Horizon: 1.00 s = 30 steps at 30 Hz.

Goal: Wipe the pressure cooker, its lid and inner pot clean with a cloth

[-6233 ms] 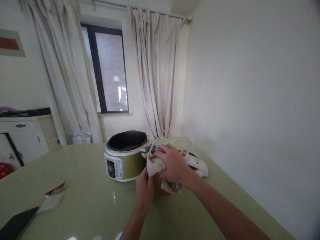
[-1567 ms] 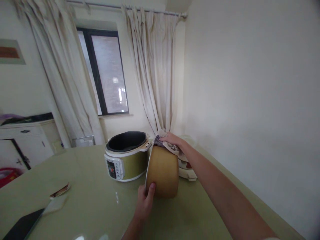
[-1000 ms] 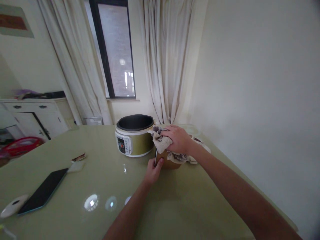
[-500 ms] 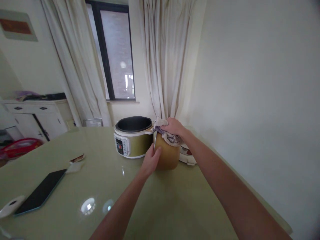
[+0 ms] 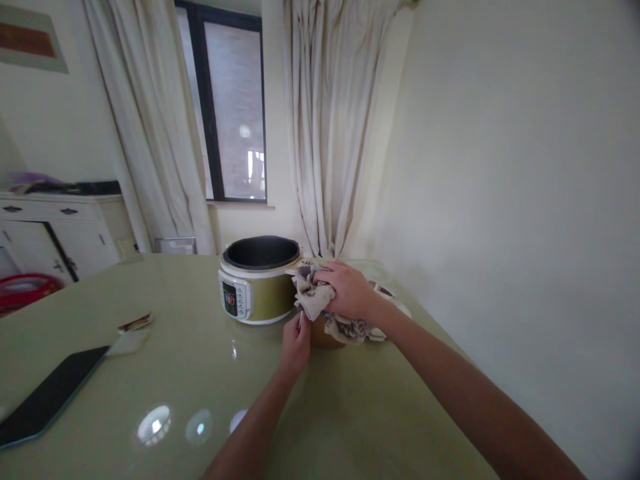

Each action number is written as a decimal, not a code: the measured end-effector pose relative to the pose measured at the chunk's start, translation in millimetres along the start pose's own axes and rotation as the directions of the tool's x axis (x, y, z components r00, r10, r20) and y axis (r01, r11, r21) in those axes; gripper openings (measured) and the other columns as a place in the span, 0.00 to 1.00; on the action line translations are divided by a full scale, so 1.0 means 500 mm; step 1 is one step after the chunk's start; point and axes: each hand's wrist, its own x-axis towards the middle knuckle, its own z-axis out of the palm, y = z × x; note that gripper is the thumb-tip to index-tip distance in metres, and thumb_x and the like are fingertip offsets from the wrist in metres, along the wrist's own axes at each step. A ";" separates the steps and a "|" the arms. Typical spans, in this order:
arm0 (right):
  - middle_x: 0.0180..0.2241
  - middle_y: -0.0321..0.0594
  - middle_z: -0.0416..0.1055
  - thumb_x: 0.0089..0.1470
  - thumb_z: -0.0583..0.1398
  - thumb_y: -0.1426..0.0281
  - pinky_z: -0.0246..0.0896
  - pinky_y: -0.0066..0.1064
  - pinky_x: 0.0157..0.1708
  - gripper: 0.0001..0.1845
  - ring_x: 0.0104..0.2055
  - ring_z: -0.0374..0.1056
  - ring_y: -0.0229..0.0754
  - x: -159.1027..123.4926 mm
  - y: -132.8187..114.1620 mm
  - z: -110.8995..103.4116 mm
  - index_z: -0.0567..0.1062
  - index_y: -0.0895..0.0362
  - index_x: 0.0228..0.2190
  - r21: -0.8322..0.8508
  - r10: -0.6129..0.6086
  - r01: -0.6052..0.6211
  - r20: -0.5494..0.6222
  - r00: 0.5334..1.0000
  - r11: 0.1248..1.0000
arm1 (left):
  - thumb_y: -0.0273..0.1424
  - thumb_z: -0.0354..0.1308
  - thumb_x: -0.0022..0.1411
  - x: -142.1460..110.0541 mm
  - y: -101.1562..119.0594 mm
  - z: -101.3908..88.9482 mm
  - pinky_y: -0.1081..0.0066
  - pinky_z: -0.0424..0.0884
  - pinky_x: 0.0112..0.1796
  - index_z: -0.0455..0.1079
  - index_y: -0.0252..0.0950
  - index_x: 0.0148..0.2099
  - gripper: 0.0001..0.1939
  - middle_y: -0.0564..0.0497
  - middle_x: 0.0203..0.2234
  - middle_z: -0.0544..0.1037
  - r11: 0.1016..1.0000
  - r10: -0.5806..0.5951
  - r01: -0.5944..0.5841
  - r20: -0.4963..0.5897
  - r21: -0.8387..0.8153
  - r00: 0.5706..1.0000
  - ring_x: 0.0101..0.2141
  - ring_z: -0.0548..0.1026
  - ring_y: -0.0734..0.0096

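pot [image 5: 324, 335], mostly hidden, axis unclear, right of cooker [image 5: 273, 297]; left hand [image 5: 296, 343] pinching its left rim; right hand [image 5: 351, 291] closed over cloth [image 5: 311, 299] atop it.

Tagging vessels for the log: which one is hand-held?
The tan pot, mostly hidden: left hand grips it, right hand holds the cloth over it. The green cooker stands upright, ungripped.
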 end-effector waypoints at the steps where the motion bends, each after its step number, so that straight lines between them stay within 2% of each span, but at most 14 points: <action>1: 0.42 0.42 0.77 0.53 0.68 0.60 0.60 0.34 0.47 0.14 0.47 0.70 0.48 0.003 0.004 0.001 0.80 0.52 0.40 0.019 0.038 -0.038 -0.012 0.999 0.999 | 0.58 0.49 0.67 -0.004 -0.011 0.000 0.71 0.59 0.28 0.67 0.37 0.27 0.30 0.53 0.21 0.66 1.000 -0.019 0.019 0.004 0.001 1.000 0.26 0.63 0.70; 3: 0.42 0.42 0.78 0.54 0.68 0.61 0.60 0.33 0.45 0.15 0.46 0.71 0.48 0.019 0.023 0.004 0.80 0.52 0.42 0.053 0.129 -0.127 -0.042 0.991 0.991 | 0.60 0.51 0.64 -0.011 -0.027 -0.003 0.71 0.55 0.26 0.63 0.38 0.23 0.32 0.55 0.19 0.61 0.999 -0.054 0.054 0.014 0.006 0.998 0.24 0.58 0.73; 5: 0.42 0.42 0.79 0.55 0.67 0.60 0.60 0.33 0.43 0.15 0.45 0.72 0.48 0.048 0.055 0.011 0.81 0.52 0.43 0.092 0.231 -0.225 -0.056 0.971 0.970 | 0.62 0.56 0.60 -0.016 -0.036 -0.006 0.71 0.53 0.25 0.63 0.38 0.22 0.33 0.56 0.18 0.60 0.997 -0.078 0.078 0.031 0.009 0.996 0.23 0.57 0.74; 9: 0.41 0.46 0.82 0.59 0.66 0.54 0.62 0.33 0.40 0.18 0.44 0.76 0.50 0.110 0.125 0.030 0.84 0.54 0.42 0.196 0.453 -0.449 0.027 0.891 0.872 | 0.61 0.59 0.58 -0.020 -0.040 -0.010 0.72 0.54 0.25 0.66 0.36 0.23 0.32 0.56 0.18 0.61 0.995 -0.097 0.096 0.056 0.010 0.994 0.23 0.57 0.75; 12: 0.42 0.50 0.82 0.59 0.66 0.52 0.64 0.34 0.40 0.22 0.44 0.77 0.52 0.125 0.142 0.039 0.84 0.57 0.43 0.195 0.532 -0.530 0.045 0.845 0.825 | 0.59 0.58 0.61 -0.019 -0.041 -0.011 0.72 0.56 0.25 0.68 0.35 0.24 0.31 0.55 0.18 0.63 0.995 -0.095 0.095 0.080 0.000 0.992 0.24 0.59 0.74; 14: 0.43 0.49 0.82 0.59 0.65 0.51 0.64 0.34 0.40 0.22 0.44 0.77 0.52 0.113 0.131 0.039 0.83 0.57 0.43 0.142 0.511 -0.507 0.008 0.859 0.850 | 0.58 0.58 0.62 -0.020 -0.043 -0.015 0.72 0.61 0.26 0.70 0.34 0.26 0.30 0.54 0.19 0.67 0.995 -0.092 0.094 0.104 -0.015 0.990 0.24 0.63 0.72; 17: 0.44 0.46 0.81 0.60 0.64 0.54 0.63 0.34 0.42 0.18 0.46 0.75 0.51 0.081 0.100 0.034 0.82 0.54 0.42 0.016 0.384 -0.384 -0.074 0.920 0.923 | 0.54 0.57 0.65 -0.025 -0.035 -0.021 0.70 0.68 0.32 0.76 0.32 0.32 0.28 0.49 0.24 0.75 0.996 -0.068 0.077 0.157 -0.049 0.985 0.29 0.71 0.66; 20: 0.44 0.45 0.80 0.61 0.63 0.56 0.62 0.34 0.44 0.17 0.46 0.74 0.49 0.061 0.077 0.026 0.81 0.53 0.45 -0.072 0.321 -0.327 -0.087 0.943 0.942 | 0.51 0.58 0.67 -0.017 0.004 -0.019 0.69 0.71 0.35 0.77 0.32 0.36 0.25 0.48 0.28 0.79 0.998 -0.019 0.029 0.201 -0.048 0.979 0.33 0.74 0.64; 24: 0.43 0.46 0.78 0.61 0.64 0.55 0.62 0.34 0.45 0.19 0.47 0.72 0.50 0.053 0.053 0.015 0.80 0.53 0.47 -0.124 0.324 -0.332 -0.079 0.943 0.935 | 0.48 0.56 0.69 0.028 0.087 -0.008 0.69 0.69 0.37 0.76 0.34 0.41 0.21 0.48 0.31 0.80 0.998 0.040 -0.046 0.122 0.043 0.992 0.34 0.75 0.63; 26: 0.43 0.46 0.77 0.61 0.64 0.55 0.62 0.35 0.46 0.18 0.48 0.70 0.51 0.046 0.034 0.011 0.80 0.53 0.47 -0.123 0.327 -0.337 -0.095 0.940 0.933 | 0.46 0.55 0.69 0.047 0.115 -0.004 0.68 0.69 0.39 0.76 0.34 0.41 0.19 0.47 0.33 0.81 0.992 0.062 -0.070 0.081 0.107 0.995 0.35 0.76 0.62; 28: 0.44 0.46 0.76 0.59 0.65 0.56 0.61 0.37 0.47 0.19 0.49 0.69 0.52 0.030 0.009 0.010 0.80 0.52 0.47 -0.110 0.327 -0.339 -0.112 0.938 0.935 | 0.44 0.55 0.69 0.052 0.119 -0.004 0.68 0.69 0.38 0.76 0.35 0.40 0.18 0.47 0.32 0.81 0.988 0.066 -0.074 0.060 0.138 0.996 0.34 0.76 0.62; 30: 0.46 0.46 0.75 0.57 0.66 0.57 0.61 0.40 0.48 0.20 0.51 0.67 0.54 0.008 -0.019 0.012 0.80 0.51 0.48 -0.102 0.307 -0.318 -0.116 0.945 0.942 | 0.44 0.55 0.68 0.041 0.099 -0.005 0.69 0.68 0.35 0.76 0.35 0.35 0.18 0.48 0.27 0.79 0.989 0.054 -0.061 0.054 0.136 0.997 0.30 0.74 0.64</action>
